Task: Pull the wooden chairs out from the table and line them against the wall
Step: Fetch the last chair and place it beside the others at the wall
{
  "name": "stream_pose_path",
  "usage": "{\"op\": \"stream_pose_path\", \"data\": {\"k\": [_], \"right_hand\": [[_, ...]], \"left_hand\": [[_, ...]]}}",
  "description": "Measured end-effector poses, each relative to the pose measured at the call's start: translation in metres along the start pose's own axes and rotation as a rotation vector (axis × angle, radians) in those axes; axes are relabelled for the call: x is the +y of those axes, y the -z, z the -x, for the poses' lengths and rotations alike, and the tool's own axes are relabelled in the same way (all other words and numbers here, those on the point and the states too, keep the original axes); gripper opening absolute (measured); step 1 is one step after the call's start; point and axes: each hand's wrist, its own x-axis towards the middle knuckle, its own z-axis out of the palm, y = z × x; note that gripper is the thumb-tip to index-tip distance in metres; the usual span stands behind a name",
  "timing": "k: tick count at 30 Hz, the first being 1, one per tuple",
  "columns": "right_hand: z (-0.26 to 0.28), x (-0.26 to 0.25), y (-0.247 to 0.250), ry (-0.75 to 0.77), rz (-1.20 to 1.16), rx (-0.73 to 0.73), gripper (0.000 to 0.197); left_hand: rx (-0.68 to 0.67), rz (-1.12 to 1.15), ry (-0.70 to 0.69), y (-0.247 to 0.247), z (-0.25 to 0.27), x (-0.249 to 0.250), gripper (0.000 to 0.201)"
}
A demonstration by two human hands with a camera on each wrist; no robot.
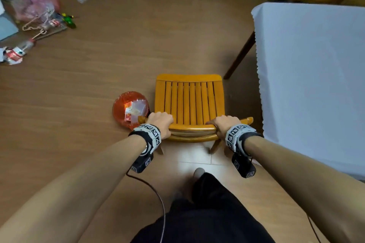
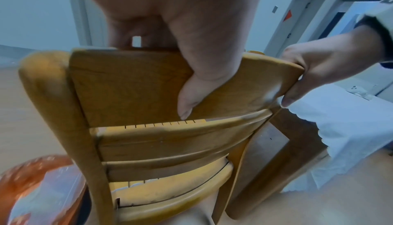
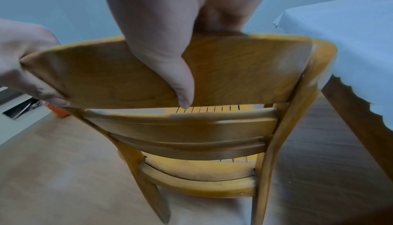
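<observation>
Both hands, left [image 1: 160, 123] & right [image 1: 225, 124], clamp chair [image 1: 189, 100] top rail, thumbs behind. Chair's clear of table [image 1: 316, 85]; hauling step. Next: steer round orange bin [image 1: 130, 109] to wall.

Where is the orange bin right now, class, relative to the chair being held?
In the head view the orange bin stands on the floor just left of the wooden chair, close by the left hand gripping the chair's top rail.

Both hands [image 1: 161, 122] [image 1: 225, 124] curled in grip
</observation>
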Motion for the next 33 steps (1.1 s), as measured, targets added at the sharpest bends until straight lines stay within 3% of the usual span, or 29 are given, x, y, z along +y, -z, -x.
{"op": "stream_pose_path", "data": {"k": [7,16,19,22,33], "right_hand": [[-0.088,0.031,0.088,-0.012,-0.084,0.030,0.041],[-0.207,0.081,0.198,-0.046,-0.088,-0.054,0.033],[-0.246,0.103,0.242,-0.045,-0.116,-0.025,0.023],[-0.287,0.123,0.278,-0.110,-0.160,0.016,0.026],[-0.407,0.244,0.416,-0.224,-0.302,0.058,0.028]], "left_hand": [[-0.022,-0.016,-0.021,0.073,-0.107,-0.054,0.028],[-0.065,-0.081,-0.043,0.170,-0.249,-0.109,0.009],[-0.059,-0.101,-0.089,0.206,-0.305,-0.136,0.023],[-0.038,-0.124,-0.125,0.240,-0.363,-0.157,0.035],[-0.080,-0.264,-0.231,0.400,-0.574,-0.171,0.035]]}}
